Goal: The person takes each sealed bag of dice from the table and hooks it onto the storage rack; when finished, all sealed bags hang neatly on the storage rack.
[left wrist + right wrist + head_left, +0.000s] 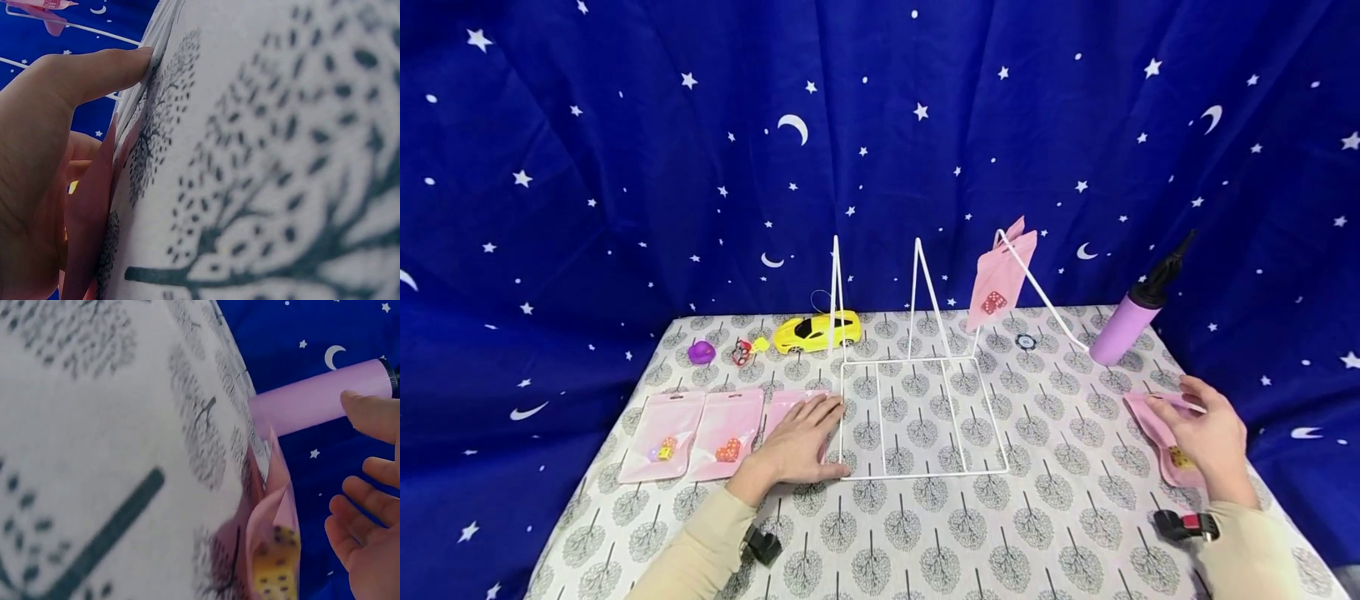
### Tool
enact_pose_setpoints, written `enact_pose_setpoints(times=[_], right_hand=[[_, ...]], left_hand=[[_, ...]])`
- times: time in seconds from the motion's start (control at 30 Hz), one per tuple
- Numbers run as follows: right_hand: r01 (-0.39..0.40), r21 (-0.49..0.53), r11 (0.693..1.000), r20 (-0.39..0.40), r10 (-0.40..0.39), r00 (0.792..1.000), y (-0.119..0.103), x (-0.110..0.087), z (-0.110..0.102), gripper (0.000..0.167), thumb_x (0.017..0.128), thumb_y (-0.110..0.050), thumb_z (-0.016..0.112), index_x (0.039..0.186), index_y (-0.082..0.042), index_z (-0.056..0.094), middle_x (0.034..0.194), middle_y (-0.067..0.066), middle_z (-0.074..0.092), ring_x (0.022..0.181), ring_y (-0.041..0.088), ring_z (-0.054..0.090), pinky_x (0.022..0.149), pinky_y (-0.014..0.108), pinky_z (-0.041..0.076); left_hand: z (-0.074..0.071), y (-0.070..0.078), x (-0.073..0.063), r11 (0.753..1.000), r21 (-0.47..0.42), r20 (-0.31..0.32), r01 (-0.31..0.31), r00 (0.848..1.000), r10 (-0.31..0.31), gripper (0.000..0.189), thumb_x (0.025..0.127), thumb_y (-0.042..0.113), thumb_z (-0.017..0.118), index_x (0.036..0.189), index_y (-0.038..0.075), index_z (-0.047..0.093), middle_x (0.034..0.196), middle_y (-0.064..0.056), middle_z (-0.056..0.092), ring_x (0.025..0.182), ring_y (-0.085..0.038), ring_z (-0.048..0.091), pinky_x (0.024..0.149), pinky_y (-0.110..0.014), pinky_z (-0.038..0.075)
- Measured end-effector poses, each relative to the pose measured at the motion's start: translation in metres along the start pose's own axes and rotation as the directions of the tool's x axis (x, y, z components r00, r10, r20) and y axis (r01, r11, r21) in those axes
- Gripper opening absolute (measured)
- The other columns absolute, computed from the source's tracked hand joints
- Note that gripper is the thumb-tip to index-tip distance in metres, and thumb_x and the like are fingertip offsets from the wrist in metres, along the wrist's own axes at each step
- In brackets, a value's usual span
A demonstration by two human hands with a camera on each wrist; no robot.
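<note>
Pink pouch point(1157, 427), long axis pointing away, right fingers point(369, 497) parted, empty, left fingers point(811, 412) spread, touching white rack point(925, 475)

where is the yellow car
In the head view, the yellow car sits at the back, left of centre, right of the red toy and partly behind the white wire rack.

The place is a small table setting backed by a curtain; whether it stands in a home or a studio cannot be told. Beyond the left fingers point(820, 408) and the right fingers point(1206, 392), a deep blue curtain point(880, 83) with white stars and crescent moons fills the background. Beneath them spreads a table point(1060, 533) under a tree-print cloth. A playroom note comes from the yellow toy sports car point(816, 332) beyond the left fingers and the purple hand pump point(1126, 332) beyond the right.
</note>
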State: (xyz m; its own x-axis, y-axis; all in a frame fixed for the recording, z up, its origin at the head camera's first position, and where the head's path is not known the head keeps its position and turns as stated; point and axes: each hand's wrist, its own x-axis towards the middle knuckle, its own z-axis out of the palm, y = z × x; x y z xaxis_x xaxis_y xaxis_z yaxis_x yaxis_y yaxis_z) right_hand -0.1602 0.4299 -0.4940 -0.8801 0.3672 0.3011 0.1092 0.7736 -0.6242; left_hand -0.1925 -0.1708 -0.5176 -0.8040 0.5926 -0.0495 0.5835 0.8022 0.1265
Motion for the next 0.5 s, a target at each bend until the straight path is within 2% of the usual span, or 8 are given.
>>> enact_pose_setpoints(times=[0.1, 0.17, 0.23, 0.33, 0.5], right_hand=[[0.017, -0.056, 0.998, 0.020, -0.016, 1.000, 0.007, -0.002, 0.000, 0.065, 0.087, -0.034, 0.072, 0.138, 0.000, 0.050, 0.123, 0.031, 0.058, 0.092, 0.011, 0.056, 0.081, 0.031, 0.041], [0.011, -0.080, 0.997, 0.040, -0.007, 0.999, 0.011, -0.003, 0.001, 0.065, 0.088, -0.034, 0.070, 0.138, 0.002, 0.049, 0.125, 0.034, 0.055, 0.103, 0.036, 0.054, 0.087, 0.048, 0.040], [0.004, -0.095, 0.995, 0.065, 0.002, 0.998, 0.016, -0.004, 0.001, 0.065, 0.090, -0.033, 0.068, 0.137, 0.006, 0.046, 0.126, 0.037, 0.051, 0.112, 0.052, 0.047, 0.091, 0.060, 0.036], [-0.007, -0.125, 0.992, 0.099, 0.020, 0.995, 0.021, -0.005, 0.000, 0.067, 0.091, -0.035, 0.066, 0.137, 0.008, 0.044, 0.126, 0.042, 0.047, 0.116, 0.059, 0.040, 0.095, 0.066, 0.032], [-0.009, -0.151, 0.989, 0.130, 0.029, 0.991, 0.027, -0.005, -0.002, 0.073, 0.089, -0.039, 0.067, 0.138, 0.009, 0.042, 0.127, 0.045, 0.044, 0.118, 0.061, 0.037, 0.097, 0.068, 0.030]], left_hand=[[0.000, 0.000, 0.000, 1.000, -0.005, -0.009, -0.004, 1.000, 0.004, 0.105, 0.081, 0.078, 0.050, 0.156, 0.011, 0.021, 0.163, -0.008, 0.017, 0.149, -0.032, 0.017, 0.120, -0.056, 0.017], [-0.001, 0.000, 0.000, 1.000, -0.008, -0.010, -0.005, 1.000, 0.005, 0.105, 0.081, 0.078, 0.050, 0.156, 0.011, 0.021, 0.163, -0.008, 0.017, 0.149, -0.033, 0.017, 0.120, -0.056, 0.017], [-0.001, 0.001, 0.000, 1.000, -0.010, -0.011, -0.006, 1.000, 0.006, 0.104, 0.081, 0.077, 0.051, 0.156, 0.011, 0.021, 0.163, -0.008, 0.018, 0.149, -0.033, 0.017, 0.120, -0.056, 0.017], [-0.001, 0.001, -0.001, 1.000, -0.011, -0.010, -0.007, 1.000, 0.007, 0.104, 0.081, 0.077, 0.051, 0.156, 0.011, 0.021, 0.163, -0.008, 0.018, 0.149, -0.033, 0.017, 0.120, -0.056, 0.017], [-0.001, 0.001, -0.001, 1.000, -0.006, -0.019, -0.009, 1.000, 0.009, 0.103, 0.081, 0.076, 0.052, 0.155, 0.011, 0.023, 0.163, -0.009, 0.019, 0.149, -0.033, 0.019, 0.119, -0.056, 0.019]])
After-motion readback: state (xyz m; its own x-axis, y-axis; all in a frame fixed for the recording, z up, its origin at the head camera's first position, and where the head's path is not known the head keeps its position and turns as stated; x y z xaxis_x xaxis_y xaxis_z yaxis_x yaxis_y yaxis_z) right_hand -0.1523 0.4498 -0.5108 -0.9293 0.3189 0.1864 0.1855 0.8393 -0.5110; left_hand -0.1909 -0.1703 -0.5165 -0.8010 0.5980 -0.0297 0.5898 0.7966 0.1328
